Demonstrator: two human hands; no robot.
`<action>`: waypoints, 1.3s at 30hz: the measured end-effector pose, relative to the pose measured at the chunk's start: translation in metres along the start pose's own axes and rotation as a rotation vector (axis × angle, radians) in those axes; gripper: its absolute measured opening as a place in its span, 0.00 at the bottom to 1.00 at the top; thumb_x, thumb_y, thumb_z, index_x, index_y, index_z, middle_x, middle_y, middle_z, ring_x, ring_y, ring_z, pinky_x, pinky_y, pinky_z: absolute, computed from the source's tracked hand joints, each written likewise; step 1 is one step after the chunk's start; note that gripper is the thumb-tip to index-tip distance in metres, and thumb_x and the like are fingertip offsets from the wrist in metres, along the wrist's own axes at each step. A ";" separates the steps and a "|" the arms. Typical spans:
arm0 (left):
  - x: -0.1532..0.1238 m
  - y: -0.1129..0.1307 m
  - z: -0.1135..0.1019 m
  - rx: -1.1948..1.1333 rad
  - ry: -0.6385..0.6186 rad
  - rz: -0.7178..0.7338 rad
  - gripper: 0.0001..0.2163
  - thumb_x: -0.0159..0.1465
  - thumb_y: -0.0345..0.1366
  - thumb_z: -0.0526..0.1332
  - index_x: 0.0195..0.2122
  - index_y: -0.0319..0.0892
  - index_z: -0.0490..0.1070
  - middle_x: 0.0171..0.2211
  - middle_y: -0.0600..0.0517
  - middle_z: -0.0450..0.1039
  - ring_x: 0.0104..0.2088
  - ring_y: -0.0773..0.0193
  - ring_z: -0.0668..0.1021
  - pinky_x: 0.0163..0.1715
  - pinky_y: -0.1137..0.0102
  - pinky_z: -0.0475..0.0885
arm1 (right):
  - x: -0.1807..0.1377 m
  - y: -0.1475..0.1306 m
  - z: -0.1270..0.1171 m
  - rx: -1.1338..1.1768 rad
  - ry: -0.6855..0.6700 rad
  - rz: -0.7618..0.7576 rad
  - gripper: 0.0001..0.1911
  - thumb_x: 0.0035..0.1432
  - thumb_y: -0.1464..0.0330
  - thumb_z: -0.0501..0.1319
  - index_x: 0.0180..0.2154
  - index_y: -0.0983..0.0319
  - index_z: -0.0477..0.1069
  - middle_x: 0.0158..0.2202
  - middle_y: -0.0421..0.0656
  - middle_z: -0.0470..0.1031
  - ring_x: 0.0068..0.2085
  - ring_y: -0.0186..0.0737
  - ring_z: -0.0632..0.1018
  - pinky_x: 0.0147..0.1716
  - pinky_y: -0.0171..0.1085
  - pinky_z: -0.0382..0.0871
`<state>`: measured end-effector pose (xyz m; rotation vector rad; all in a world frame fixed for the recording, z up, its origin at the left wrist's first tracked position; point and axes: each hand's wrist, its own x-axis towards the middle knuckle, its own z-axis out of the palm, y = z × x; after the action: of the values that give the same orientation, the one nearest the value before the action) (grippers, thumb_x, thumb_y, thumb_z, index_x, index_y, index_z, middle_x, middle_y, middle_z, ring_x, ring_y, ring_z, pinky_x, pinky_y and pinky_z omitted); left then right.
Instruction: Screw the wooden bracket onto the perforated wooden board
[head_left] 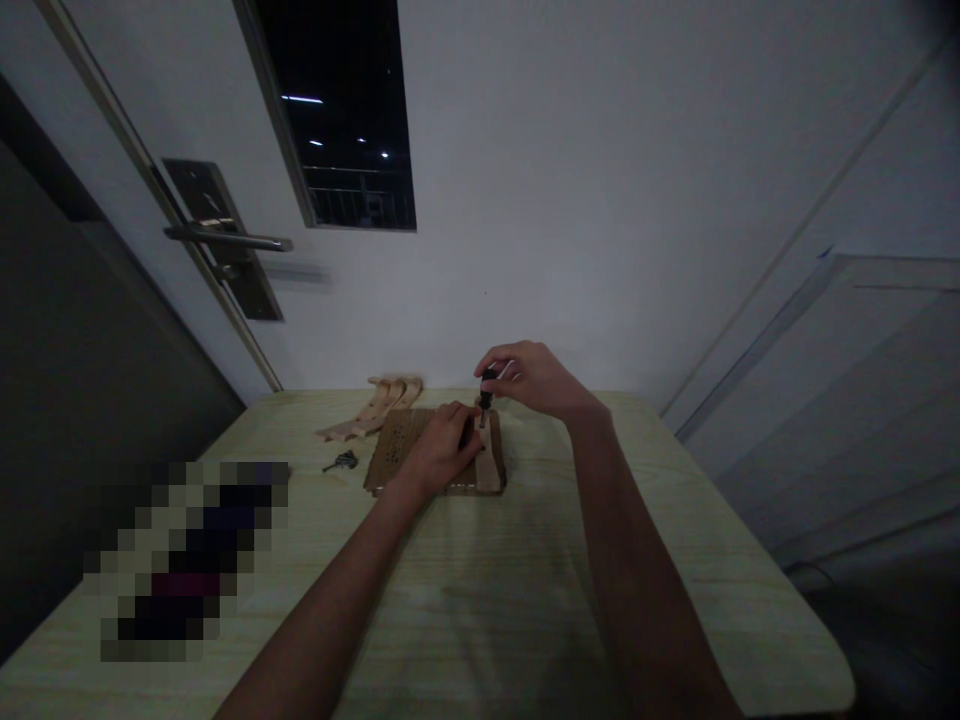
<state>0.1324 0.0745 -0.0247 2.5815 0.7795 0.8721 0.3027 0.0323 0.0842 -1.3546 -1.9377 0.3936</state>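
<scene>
My right hand (529, 378) is closed round the black handle of a small screwdriver (487, 388), which stands nearly upright. Its tip points down at the far end of a pale wooden piece (486, 470) with a dark hole in it. That piece lies along the right side of a brown slab (390, 450), perhaps cardboard, with several small dark marks. My left hand (444, 446) rests over the slab, and its fingers and thumb hold the wooden piece by its left side near the screwdriver tip. Whether a screw is under the tip, I cannot tell.
Several curved pale wooden pieces (384, 403) lie left of the slab. Nearer me is a small pile of dark screws (345, 460). A blurred-out object (202, 560) lies on the left of the light wooden table (465, 620). Behind stands a white door with a metal handle (232, 240).
</scene>
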 end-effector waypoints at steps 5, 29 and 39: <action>0.000 0.001 -0.001 0.000 -0.006 -0.002 0.08 0.63 0.34 0.54 0.43 0.40 0.66 0.40 0.47 0.68 0.44 0.57 0.71 0.46 0.62 0.68 | 0.001 0.001 0.003 0.001 0.025 0.006 0.07 0.47 0.69 0.66 0.31 0.63 0.74 0.24 0.39 0.71 0.26 0.31 0.72 0.28 0.32 0.66; 0.001 0.000 0.000 0.015 0.004 0.007 0.08 0.63 0.33 0.54 0.42 0.40 0.66 0.40 0.47 0.68 0.43 0.57 0.71 0.45 0.61 0.68 | 0.002 0.003 0.007 0.136 -0.088 -0.003 0.08 0.52 0.68 0.62 0.36 0.62 0.74 0.29 0.40 0.74 0.26 0.30 0.74 0.26 0.31 0.67; 0.000 0.003 -0.002 0.006 -0.006 -0.018 0.09 0.63 0.34 0.54 0.43 0.40 0.66 0.40 0.47 0.68 0.42 0.58 0.71 0.44 0.61 0.69 | 0.000 0.008 0.007 0.025 -0.044 -0.011 0.18 0.56 0.76 0.54 0.47 0.62 0.73 0.41 0.46 0.77 0.32 0.31 0.75 0.35 0.35 0.71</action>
<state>0.1325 0.0726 -0.0220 2.5771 0.8042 0.8571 0.3036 0.0363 0.0744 -1.3291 -1.9685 0.4444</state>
